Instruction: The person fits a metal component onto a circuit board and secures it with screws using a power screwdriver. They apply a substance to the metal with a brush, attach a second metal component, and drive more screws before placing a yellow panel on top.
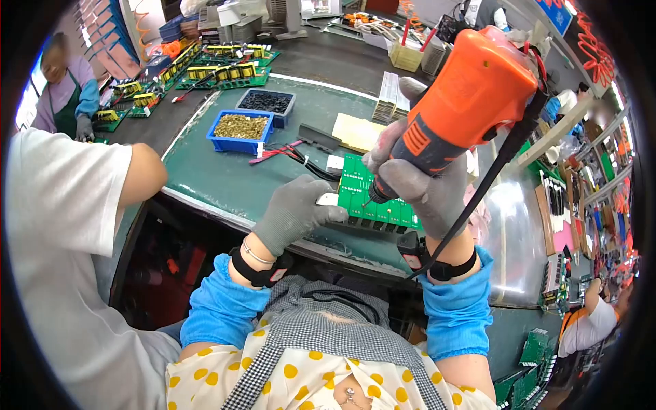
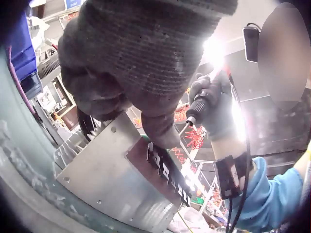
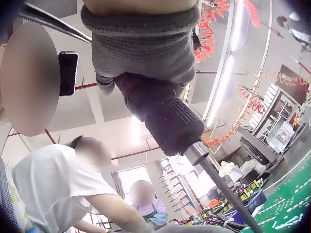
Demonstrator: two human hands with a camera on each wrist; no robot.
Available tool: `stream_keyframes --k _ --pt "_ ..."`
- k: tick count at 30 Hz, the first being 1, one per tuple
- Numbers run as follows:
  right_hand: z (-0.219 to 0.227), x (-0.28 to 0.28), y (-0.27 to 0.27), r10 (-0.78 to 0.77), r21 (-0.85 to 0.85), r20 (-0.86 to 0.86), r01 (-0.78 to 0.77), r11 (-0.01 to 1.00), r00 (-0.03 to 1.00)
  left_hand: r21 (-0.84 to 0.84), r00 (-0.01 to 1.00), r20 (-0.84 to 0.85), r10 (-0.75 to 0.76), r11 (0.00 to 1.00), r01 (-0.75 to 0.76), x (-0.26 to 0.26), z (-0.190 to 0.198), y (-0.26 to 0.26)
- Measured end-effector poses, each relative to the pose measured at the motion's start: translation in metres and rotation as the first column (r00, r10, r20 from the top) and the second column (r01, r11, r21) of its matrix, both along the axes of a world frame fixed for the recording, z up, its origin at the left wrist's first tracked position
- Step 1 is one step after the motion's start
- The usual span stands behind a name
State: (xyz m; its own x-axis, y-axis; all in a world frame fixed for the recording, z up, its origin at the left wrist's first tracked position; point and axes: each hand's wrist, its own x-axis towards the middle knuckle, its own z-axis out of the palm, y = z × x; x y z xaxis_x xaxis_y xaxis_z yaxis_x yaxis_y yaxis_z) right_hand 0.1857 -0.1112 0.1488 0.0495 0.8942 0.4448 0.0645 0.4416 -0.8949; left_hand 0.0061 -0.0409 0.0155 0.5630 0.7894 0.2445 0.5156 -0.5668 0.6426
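Observation:
My right hand, in a grey glove, grips an orange and black electric screwdriver. Its bit slants down to a green circuit board, the tip right at the board's face. In the right wrist view the long bit runs below the black nose of the screwdriver toward the board. My gloved left hand holds the board's left end, thumb along the near side and fingers over the far side. From the left wrist, a bare metal plate shows on the assembly under that hand.
Behind the board stand a blue bin of brass-coloured screws and a grey bin of black parts. Black and red cables lie left of the board. A person in a white shirt is close at the left. A black cord hangs off the screwdriver.

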Motion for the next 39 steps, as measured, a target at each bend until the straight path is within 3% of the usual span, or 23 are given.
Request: stream_keyframes --k 8,10,13,16,17,20,24,29,32,33,36,39 --pt "0.005 0.003 0.022 -0.16 -0.045 -0.088 0.156 0.987 0.983 -0.013 0.993 0.107 -0.04 0.999 0.042 -0.001 -0.001 0.001" --pt "0.001 0.006 0.027 -0.092 -0.032 -0.132 0.088 0.996 0.987 -0.054 0.987 0.152 -0.06 0.996 0.069 -0.003 -0.001 0.002" --pt "-0.003 0.013 0.03 -0.048 -0.114 -0.133 0.033 0.993 0.99 -0.309 0.989 0.144 -0.043 0.947 0.086 -0.005 0.015 0.005" --pt "-0.004 0.014 0.027 -0.022 -0.033 -0.172 0.017 0.999 0.985 -0.614 0.862 0.487 0.142 0.757 0.222 -0.007 0.009 0.019" --pt "-0.005 0.013 0.027 -0.071 -0.05 -0.173 0.063 0.997 0.982 -0.671 0.843 0.498 0.203 0.706 0.227 -0.008 0.011 0.022" --pt "-0.008 0.014 0.026 -0.068 -0.047 -0.055 0.065 0.997 0.996 -0.675 0.743 0.628 0.232 0.637 0.372 -0.002 0.024 0.026" --pt "0.001 0.026 0.021 0.014 -0.045 0.019 -0.013 0.999 1.0 -0.705 0.798 0.578 0.171 0.596 0.384 0.014 0.037 0.022" --pt "0.022 0.042 -0.012 0.092 0.35 -0.314 0.025 0.936 0.945 -0.585 0.881 0.472 -0.039 0.734 0.345 0.018 0.042 0.013" --pt "0.021 0.044 -0.037 0.065 0.482 -0.435 0.172 0.859 0.898 -0.333 0.852 0.473 -0.223 0.85 0.407 0.022 0.036 0.003" --pt "0.013 0.045 -0.043 0.023 0.49 -0.437 0.216 0.845 0.899 -0.423 0.862 0.458 -0.218 0.799 0.427 0.023 0.04 0.0" --pt "0.0 0.042 -0.055 -0.077 0.489 -0.456 0.323 0.811 0.886 -0.293 0.809 0.478 -0.343 0.806 0.515 0.027 0.036 -0.004" --pt "-0.003 0.039 -0.059 -0.124 0.481 -0.494 0.389 0.786 0.861 -0.437 0.811 0.517 -0.274 0.729 0.526 0.029 0.042 -0.013"
